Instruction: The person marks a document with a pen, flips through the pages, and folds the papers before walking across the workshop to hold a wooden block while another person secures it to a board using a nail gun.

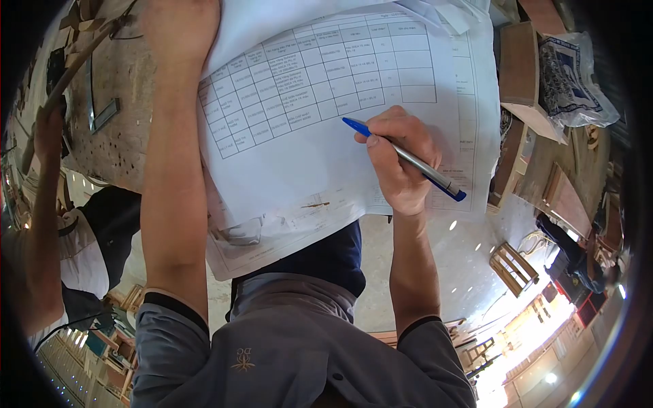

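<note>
Left hand [181, 26] cropped, right hand [403, 163] gripping pen [423, 167], blurry printed sheet [286, 173]

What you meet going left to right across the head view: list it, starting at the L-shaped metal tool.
L-shaped metal tool, bare left hand, bare right hand holding a blue-and-silver pen, slatted wooden stool, clear plastic bag with blue print.
</note>
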`<act>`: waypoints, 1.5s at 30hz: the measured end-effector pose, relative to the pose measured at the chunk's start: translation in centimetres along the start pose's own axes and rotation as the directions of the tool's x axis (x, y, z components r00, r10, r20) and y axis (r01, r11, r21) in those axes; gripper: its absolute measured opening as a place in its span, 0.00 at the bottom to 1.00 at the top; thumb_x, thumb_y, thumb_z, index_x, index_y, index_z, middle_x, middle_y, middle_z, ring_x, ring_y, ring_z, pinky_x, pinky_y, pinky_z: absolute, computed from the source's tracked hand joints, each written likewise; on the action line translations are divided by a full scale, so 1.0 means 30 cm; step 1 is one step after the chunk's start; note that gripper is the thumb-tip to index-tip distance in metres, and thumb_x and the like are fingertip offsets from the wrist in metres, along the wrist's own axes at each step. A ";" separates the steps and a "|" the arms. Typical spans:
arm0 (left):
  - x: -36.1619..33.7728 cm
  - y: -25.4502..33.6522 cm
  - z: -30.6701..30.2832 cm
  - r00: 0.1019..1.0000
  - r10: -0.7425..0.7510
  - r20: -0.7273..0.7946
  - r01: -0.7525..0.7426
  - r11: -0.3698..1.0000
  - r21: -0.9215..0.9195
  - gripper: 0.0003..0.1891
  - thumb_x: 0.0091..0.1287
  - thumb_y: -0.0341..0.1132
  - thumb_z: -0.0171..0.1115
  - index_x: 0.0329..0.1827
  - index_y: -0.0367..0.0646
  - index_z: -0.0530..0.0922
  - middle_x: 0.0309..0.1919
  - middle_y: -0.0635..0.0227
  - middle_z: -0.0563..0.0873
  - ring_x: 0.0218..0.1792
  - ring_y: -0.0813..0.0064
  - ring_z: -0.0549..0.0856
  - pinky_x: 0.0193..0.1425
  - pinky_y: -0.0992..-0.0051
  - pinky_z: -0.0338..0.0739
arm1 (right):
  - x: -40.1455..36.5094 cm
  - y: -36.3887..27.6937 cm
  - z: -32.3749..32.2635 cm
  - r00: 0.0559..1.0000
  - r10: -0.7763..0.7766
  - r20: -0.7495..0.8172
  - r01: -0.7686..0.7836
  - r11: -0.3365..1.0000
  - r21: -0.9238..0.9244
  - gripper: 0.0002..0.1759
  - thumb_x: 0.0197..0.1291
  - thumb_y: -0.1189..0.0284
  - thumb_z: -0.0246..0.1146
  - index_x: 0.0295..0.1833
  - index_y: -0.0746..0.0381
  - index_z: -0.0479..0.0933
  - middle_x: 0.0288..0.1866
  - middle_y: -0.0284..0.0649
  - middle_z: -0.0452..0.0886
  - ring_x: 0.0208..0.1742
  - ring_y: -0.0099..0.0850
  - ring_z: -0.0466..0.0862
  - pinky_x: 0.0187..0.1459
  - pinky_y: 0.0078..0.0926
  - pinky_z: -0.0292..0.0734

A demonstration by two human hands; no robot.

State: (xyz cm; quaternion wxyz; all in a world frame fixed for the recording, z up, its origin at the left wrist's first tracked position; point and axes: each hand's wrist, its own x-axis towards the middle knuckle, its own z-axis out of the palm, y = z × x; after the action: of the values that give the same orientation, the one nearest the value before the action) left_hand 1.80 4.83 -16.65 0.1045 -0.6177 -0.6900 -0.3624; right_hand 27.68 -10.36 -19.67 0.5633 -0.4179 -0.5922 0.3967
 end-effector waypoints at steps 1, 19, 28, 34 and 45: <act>0.001 0.001 -0.001 1.000 0.002 0.003 -0.002 1.000 -0.002 0.16 0.72 0.37 0.57 0.54 0.33 0.81 0.50 0.41 0.84 0.53 0.42 0.82 0.59 0.56 0.76 | 0.000 -0.002 0.001 1.000 0.007 -0.001 -0.007 1.000 0.004 0.06 0.50 0.86 0.62 0.33 0.65 0.77 0.27 0.37 0.80 0.26 0.23 0.74 0.28 0.22 0.70; 0.005 -0.013 0.010 0.999 0.041 -0.031 -0.043 0.997 -0.059 0.15 0.71 0.34 0.58 0.52 0.29 0.80 0.49 0.41 0.84 0.51 0.42 0.83 0.58 0.58 0.77 | -0.002 0.005 -0.003 1.000 0.015 0.010 -0.015 0.999 -0.036 0.06 0.51 0.86 0.61 0.33 0.65 0.77 0.27 0.38 0.80 0.26 0.22 0.75 0.28 0.21 0.70; 0.006 0.000 -0.004 0.998 0.063 -0.014 -0.064 0.994 -0.088 0.14 0.71 0.32 0.58 0.52 0.30 0.81 0.48 0.42 0.85 0.50 0.43 0.84 0.57 0.58 0.78 | 0.002 0.001 0.006 1.000 0.007 -0.005 -0.007 1.000 -0.028 0.06 0.50 0.86 0.61 0.31 0.65 0.77 0.26 0.38 0.80 0.25 0.23 0.75 0.27 0.21 0.71; -0.002 0.015 -0.013 1.000 0.018 -0.002 -0.018 1.000 -0.003 0.13 0.71 0.32 0.58 0.51 0.32 0.81 0.47 0.44 0.85 0.47 0.42 0.84 0.54 0.58 0.78 | 0.001 0.000 0.007 1.000 0.022 -0.002 -0.022 1.000 -0.021 0.05 0.51 0.86 0.61 0.32 0.65 0.77 0.26 0.38 0.80 0.25 0.22 0.74 0.27 0.21 0.70; -0.001 0.006 -0.015 0.999 0.031 -0.018 -0.031 1.000 0.000 0.13 0.72 0.36 0.57 0.51 0.36 0.81 0.43 0.44 0.86 0.46 0.42 0.84 0.51 0.55 0.78 | -0.002 0.002 0.007 1.000 0.008 0.009 -0.008 0.999 -0.050 0.05 0.52 0.85 0.61 0.33 0.65 0.77 0.26 0.38 0.80 0.25 0.22 0.72 0.26 0.21 0.67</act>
State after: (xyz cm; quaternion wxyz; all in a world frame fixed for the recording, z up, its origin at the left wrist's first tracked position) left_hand 1.83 4.52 -16.28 0.1163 -0.6252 -0.6793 -0.3662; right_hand 27.48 -10.40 -19.75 0.5484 -0.4324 -0.6028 0.3859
